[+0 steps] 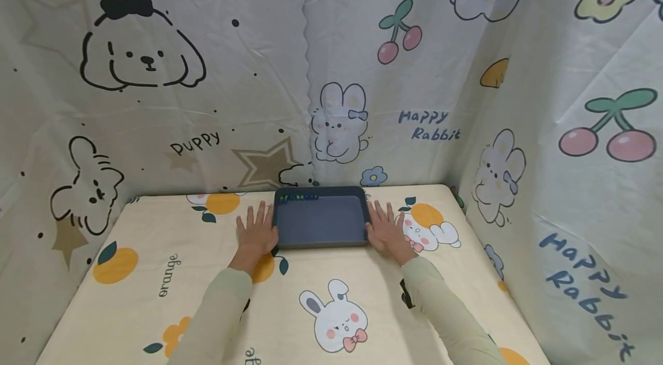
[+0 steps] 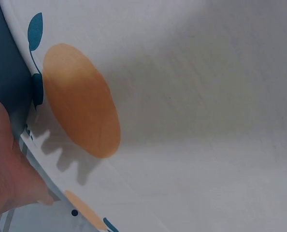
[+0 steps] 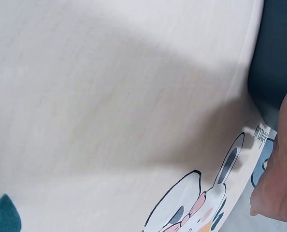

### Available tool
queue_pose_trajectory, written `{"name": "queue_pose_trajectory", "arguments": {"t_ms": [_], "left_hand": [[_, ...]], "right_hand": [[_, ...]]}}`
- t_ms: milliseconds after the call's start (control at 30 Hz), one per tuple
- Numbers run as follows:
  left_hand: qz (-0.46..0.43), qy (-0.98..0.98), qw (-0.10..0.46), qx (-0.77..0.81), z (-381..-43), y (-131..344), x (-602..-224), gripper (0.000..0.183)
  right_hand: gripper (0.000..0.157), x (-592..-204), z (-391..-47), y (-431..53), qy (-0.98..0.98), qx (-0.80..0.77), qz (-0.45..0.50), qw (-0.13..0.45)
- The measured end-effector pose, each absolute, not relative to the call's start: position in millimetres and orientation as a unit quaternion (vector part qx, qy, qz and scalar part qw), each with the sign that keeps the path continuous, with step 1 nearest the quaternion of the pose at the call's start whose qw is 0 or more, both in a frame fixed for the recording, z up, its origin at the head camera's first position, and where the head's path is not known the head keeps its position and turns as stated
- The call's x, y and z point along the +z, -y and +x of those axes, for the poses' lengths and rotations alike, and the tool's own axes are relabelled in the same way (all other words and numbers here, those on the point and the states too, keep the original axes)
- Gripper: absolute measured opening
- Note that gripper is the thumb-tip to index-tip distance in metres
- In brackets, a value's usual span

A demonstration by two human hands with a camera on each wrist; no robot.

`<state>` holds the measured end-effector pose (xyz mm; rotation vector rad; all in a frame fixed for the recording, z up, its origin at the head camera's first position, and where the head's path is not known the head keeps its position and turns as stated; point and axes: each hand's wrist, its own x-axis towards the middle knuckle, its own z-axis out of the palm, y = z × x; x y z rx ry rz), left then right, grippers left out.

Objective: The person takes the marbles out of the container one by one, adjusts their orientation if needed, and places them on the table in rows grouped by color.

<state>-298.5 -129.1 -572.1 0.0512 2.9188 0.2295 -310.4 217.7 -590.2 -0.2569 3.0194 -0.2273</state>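
A shallow dark blue-grey tray [image 1: 321,224] lies at the far edge of the table. Inside it, along the far-left rim, sits a row of small green and blue pieces [image 1: 297,197], too small to make out. My left hand [image 1: 256,234] is at the tray's left side, thumb against the wall and fingers spread forward. On the opposite side, my right hand [image 1: 385,229] mirrors it, fingers straight and thumb at the wall. Both wrist views catch part of a hand beside the tray's outer wall: the left hand [image 2: 13,169] and the right hand [image 3: 279,169].
A cream cloth [image 1: 217,284] printed with oranges and rabbits covers the table. Behind the tray hangs a white curtain [image 1: 248,106] with cartoon prints, and another curtain side [image 1: 585,192] borders the table on the right.
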Motion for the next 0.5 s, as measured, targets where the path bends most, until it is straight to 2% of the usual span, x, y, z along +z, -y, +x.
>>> {"name": "queue_pose_trajectory", "arguments": {"t_ms": [500], "left_hand": [[0.018,-0.989,0.09,0.119,-298.1,128.8,-573.5,0.072]], "right_hand": [[0.062,-580.5,-305.1,-212.1,-0.993,-0.063,-0.075,0.06]]}}
